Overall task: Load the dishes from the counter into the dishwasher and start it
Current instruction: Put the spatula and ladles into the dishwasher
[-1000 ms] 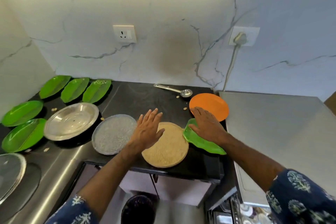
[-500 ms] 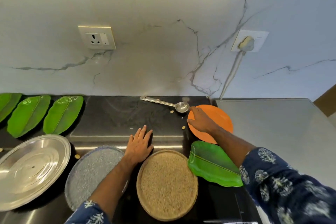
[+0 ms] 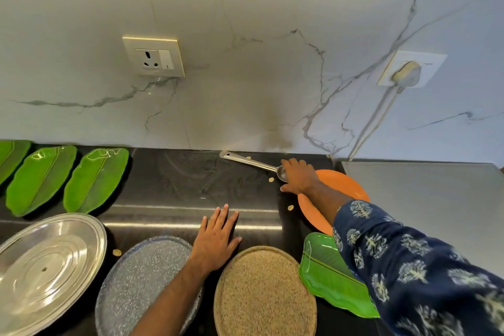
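Observation:
A steel spoon [image 3: 251, 162] lies by the back wall on the black counter [image 3: 191, 180]. My right hand [image 3: 298, 176] reaches over the orange plate [image 3: 343, 185] and lies over the spoon's bowl, thumb spread apart from it. My left hand [image 3: 218, 237] rests flat on the counter, fingers straight. In front lie a tan round plate [image 3: 264, 292], a grey speckled plate [image 3: 141, 281], a steel plate [image 3: 46, 267] and a green leaf-shaped plate [image 3: 327, 278] partly under my right sleeve. Three more green leaf plates [image 3: 95, 177] line the back left. The dishwasher is out of view.
A grey metal surface [image 3: 422, 199] adjoins the counter on the right. The marble wall carries a socket [image 3: 154, 57] and a plugged-in socket [image 3: 409, 71] whose cable runs down. Several crumbs [image 3: 290, 207] lie around the spoon and plates.
My right hand left the near green leaf plate, crossed the orange plate and reached the spoon's bowl. The view moved closer to the counter. My left hand stayed flat by the tan plate.

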A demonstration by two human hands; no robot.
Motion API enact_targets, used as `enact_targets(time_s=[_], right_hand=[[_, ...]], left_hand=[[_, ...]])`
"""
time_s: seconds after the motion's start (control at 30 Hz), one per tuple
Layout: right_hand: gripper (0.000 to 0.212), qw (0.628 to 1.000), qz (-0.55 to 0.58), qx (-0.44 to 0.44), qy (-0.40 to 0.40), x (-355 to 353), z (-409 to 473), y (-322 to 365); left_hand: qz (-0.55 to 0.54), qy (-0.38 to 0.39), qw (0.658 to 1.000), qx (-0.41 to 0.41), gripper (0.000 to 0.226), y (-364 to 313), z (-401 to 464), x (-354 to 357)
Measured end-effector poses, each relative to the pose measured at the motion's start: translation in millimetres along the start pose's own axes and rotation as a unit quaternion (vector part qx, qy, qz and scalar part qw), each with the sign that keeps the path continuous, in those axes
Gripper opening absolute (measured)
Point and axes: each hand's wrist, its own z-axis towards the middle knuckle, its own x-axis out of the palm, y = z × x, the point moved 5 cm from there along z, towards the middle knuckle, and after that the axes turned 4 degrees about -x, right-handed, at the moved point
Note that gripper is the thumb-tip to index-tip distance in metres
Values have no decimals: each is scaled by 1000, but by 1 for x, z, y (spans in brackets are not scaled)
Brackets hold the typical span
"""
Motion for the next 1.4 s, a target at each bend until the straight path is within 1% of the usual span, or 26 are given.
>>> enact_targets(time_s=[0.03, 0.13, 0.17, 0.3, 0.37, 0.43, 0.5, 0.53, 0.6, 0.67, 0.73, 0.77, 0.87, 0.97, 1.03, 1.07, 1.13, 1.17, 1.23, 1.27, 1.3, 1.33, 1.4], right_hand=[[86, 1000, -8, -4, -1, 3, 5, 2], [66, 1000, -17, -1, -23, 4, 15, 3], [63, 999, -13, -3, -29, 4, 16, 2], [62, 998, 38, -22, -55, 2, 10, -2], [60, 995, 55, -33, -81, -4, -6, -4], [60, 989, 81, -44, -118, -13, -30, -7], [62, 978, 130, -55, -154, -21, -66, -13], [64, 970, 165, -60, -168, -23, -87, -17], [65, 951, 233, -72, -191, -24, -135, -25], [62, 936, 269, -89, -209, -24, -187, -32], [62, 924, 301, -109, -208, -26, -236, -39], [61, 916, 323, -116, -208, -27, -262, -43], [64, 887, 385, -126, -220, -21, -334, -62], [72, 857, 470, -97, -189, 9, -393, -92], [77, 819, 550, -73, -147, 38, -437, -111], [79, 791, 595, -60, -132, 53, -455, -118], [79, 726, 675, -31, -126, 82, -500, -130], [74, 684, 719, -21, -124, 98, -522, -134], [58, 574, 812, 3, -105, 125, -562, -136], [50, 533, 840, 20, -94, 136, -583, -136], [44, 512, 853, 42, -89, 146, -603, -137], [40, 501, 858, 67, -90, 156, -622, -138], [43, 482, 863, 116, -98, 176, -654, -139]], left_hand=[[0, 1, 1000, 0, 86, 0, 0, 0], [0, 9, 1000, -1, 86, 1, 0, -2], [1, 14, 1000, -2, 86, 1, 0, -2], [16, 31, 999, -4, 73, -2, 0, -9], [10, 35, 999, -5, 73, -5, 1, -17], [-21, 11, 1000, -6, 74, -8, 3, -32], [-63, -56, 996, 5, 76, -18, 3, -55], [-67, -95, 993, 19, 79, -25, 2, -67], [-48, -143, 986, 69, 87, -49, -3, -91], [-26, -155, 978, 137, 93, -84, -11, -110], [-13, -157, 968, 197, 92, -120, -23, -119], [-4, -157, 962, 222, 86, -139, -30, -119], [3, -146, 947, 286, 47, -193, -58, -110], [-20, -114, 939, 323, 31, -241, -94, -95], [-44, -114, 935, 333, 24, -273, -127, -78], [-62, -111, 938, 324, 21, -285, -142, -68], [-92, -102, 946, 294, 22, -316, -180, -43], [-103, -100, 949, 282, 24, -331, -199, -30], [-121, -83, 951, 273, 26, -358, -233, -7], [-129, -64, 951, 274, 26, -372, -250, 6], [-135, -42, 951, 275, 26, -384, -265, 18], [-140, -20, 950, 278, 28, -396, -280, 30], [-139, 21, 947, 288, 37, -413, -304, 53]])
